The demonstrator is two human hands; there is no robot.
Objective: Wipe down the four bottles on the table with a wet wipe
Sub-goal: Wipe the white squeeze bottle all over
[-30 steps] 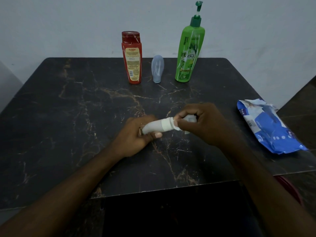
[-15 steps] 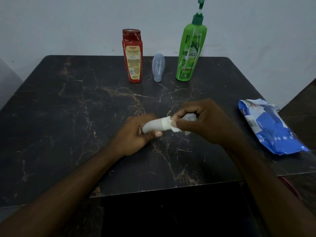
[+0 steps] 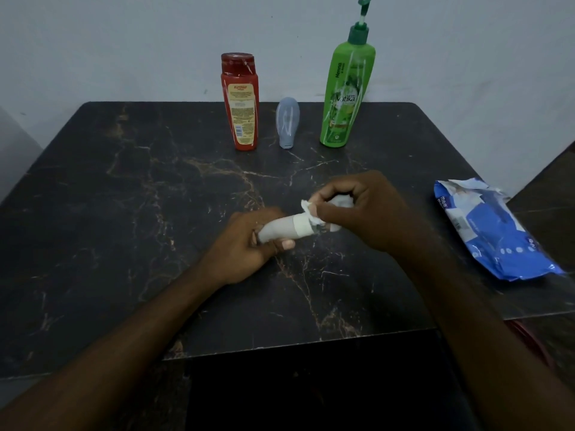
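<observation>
My left hand (image 3: 249,244) grips a small white tube-shaped bottle (image 3: 284,229) lying sideways over the middle of the black marble table (image 3: 124,213). My right hand (image 3: 364,209) pinches a crumpled white wet wipe (image 3: 311,213) against the bottle's cap end. At the back of the table stand a red bottle (image 3: 240,102), a small grey-blue bottle (image 3: 287,121) resting on its cap, and a tall green pump bottle (image 3: 347,88).
A blue pack of wet wipes (image 3: 494,231) lies at the table's right edge, its flap torn open. A pale wall rises right behind the table. Something red (image 3: 529,340) shows below the table's right front corner.
My right hand has shifted a little up and right at the cap end, and more of the wipe now shows above the bottle. The left hand keeps its grip.
</observation>
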